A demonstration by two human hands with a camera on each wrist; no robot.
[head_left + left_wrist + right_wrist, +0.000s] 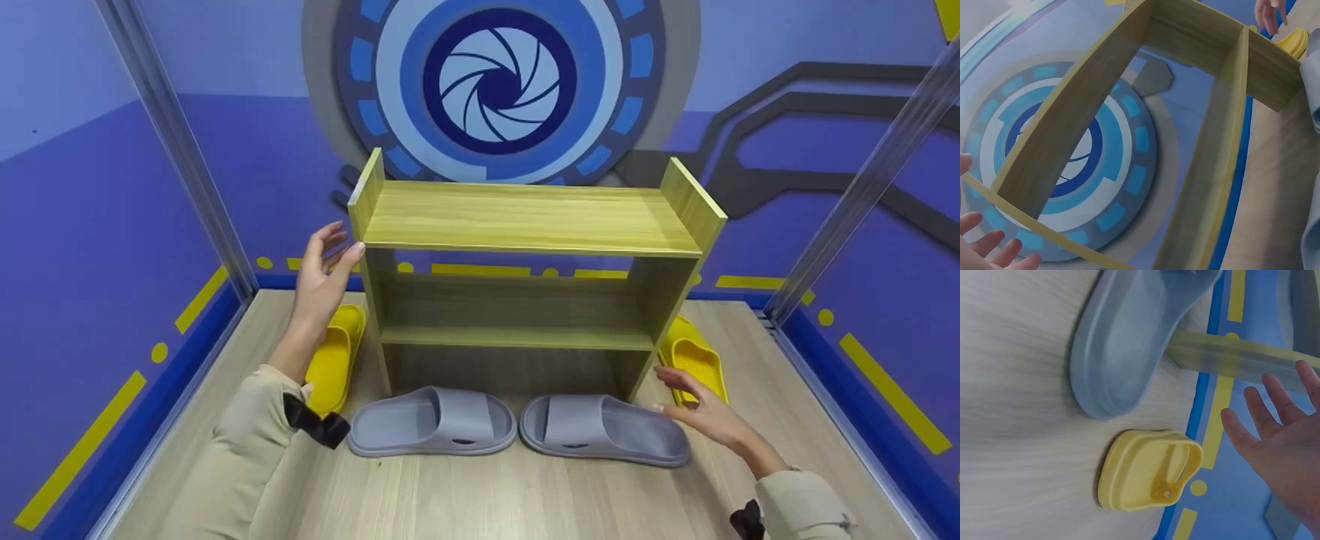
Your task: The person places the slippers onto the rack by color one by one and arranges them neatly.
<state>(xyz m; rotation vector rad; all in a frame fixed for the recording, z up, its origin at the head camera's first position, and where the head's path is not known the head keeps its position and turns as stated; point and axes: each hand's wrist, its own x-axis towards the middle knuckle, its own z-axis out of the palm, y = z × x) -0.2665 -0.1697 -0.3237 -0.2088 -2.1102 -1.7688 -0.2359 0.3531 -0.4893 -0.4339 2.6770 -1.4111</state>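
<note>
A small wooden shelf rack [517, 217] stands upright on the floor, its boards bare. My left hand [326, 281] is at the rack's upper left side, thumb tip right at the front edge; in the left wrist view its fingers [1006, 253] are spread beside the side panel. Low on the right, my right hand [705, 412] hovers by the other side panel with fingers extended and nothing in it. Two grey slippers, left [465, 420] and right [577, 420], lie crosswise before the rack, straps toward each other. Yellow slippers flank it, left [330, 367] and right [697, 360].
Behind the rack rises a blue-purple wall [247, 165] with a round shutter emblem [499, 90]. Metal posts stand at the left [180, 150] and right [862, 180] corners, with side walls running forward. The floor [465, 502] is pale wood-patterned board.
</note>
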